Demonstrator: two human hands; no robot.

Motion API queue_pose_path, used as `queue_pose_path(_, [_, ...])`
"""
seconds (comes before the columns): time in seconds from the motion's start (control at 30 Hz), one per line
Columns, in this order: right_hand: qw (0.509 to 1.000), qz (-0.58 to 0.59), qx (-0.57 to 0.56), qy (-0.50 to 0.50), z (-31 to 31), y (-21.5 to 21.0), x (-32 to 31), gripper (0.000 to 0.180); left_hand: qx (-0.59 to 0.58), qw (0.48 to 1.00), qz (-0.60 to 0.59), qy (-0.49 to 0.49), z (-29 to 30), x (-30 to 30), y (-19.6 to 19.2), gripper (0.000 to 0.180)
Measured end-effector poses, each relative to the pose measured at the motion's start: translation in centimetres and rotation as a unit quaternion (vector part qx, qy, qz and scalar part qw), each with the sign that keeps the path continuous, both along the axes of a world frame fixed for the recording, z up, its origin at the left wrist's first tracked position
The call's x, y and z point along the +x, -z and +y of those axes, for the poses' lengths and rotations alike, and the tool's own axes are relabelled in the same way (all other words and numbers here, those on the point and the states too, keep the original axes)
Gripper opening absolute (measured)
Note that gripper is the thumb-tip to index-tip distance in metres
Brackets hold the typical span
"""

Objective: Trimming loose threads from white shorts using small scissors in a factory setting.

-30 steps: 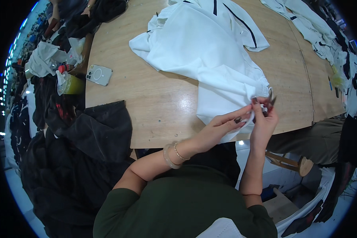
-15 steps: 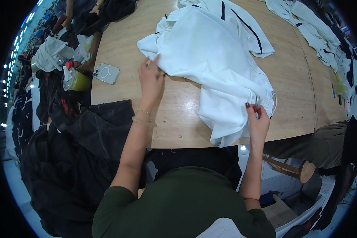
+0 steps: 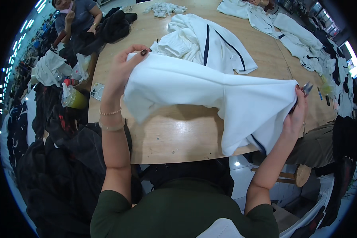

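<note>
A plain white cloth garment (image 3: 186,81) stretches across the middle of the frame, held up over the pale wooden tabletop (image 3: 174,142), its lower folds hanging toward the near edge. The left hand (image 3: 127,65), left of centre, pinches its upper left corner, thumb on top; the fingertips behind are hidden. The right hand (image 3: 297,109), right of centre, closes on the opposite end and also grips small metal snips (image 3: 307,87), points outward.

Those snips look like the main hazard — a turn of the right wrist could bring the tips into the cloth and nick it. Pulling the hands too far apart could strain the seam mid-span, and a loose left pinch could drop that corner.

Behind it, upper centre, lies a white garment with dark stripes (image 3: 232,47), whose folds could snag or drag along. At left, a pale phone (image 3: 97,91) and a yellow-green drink cup (image 3: 77,100) sit near the left forearm — a wide swing could knock the cup, and a spill would stain white fabric.
</note>
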State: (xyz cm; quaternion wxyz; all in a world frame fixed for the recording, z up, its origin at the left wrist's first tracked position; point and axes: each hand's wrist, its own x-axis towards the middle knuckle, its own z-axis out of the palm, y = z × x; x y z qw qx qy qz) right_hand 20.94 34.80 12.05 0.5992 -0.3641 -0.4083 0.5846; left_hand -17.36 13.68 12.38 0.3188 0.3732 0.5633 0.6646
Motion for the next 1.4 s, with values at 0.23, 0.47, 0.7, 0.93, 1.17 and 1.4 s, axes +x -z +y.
queue_pose_path(0.23, [0.998, -0.043, -0.009, -0.048, 3.7, 5.8, -2.2, 0.013, -0.059, 0.99, -0.12, 0.036, 2.3, -2.6, 7.2, 0.02])
queue_pose_path(0.47, [0.994, -0.088, -0.019, -0.065, 2.7, 6.1, -2.2, 0.018, -0.069, 0.99, -0.109, 0.058, 2.3, 0.4, 5.5, 0.03])
queue_pose_path(0.7, [0.949, -0.185, 0.087, -0.241, -3.3, 2.1, -7.0, 0.053, 0.008, 0.994, -0.008, 0.106, 3.7, 5.0, 2.4, 0.027])
queue_pose_path(0.93, [0.845, -0.213, 0.178, -0.457, -8.2, 1.1, -12.8, 0.042, 0.064, 0.964, -0.137, 0.217, 0.8, 10.0, -2.9, 0.041])
queue_pose_path(1.17, [0.912, 0.136, 0.092, -0.376, -10.3, -10.8, -8.9, 0.027, 0.171, 0.969, -0.145, 0.101, -1.0, 6.1, -0.8, 0.048])
queue_pose_path(1.4, [0.987, -0.082, 0.081, -0.108, 3.8, -12.0, -5.9, 0.017, 0.057, 0.977, -0.205, 0.023, -4.3, 3.9, 5.7, 0.03])
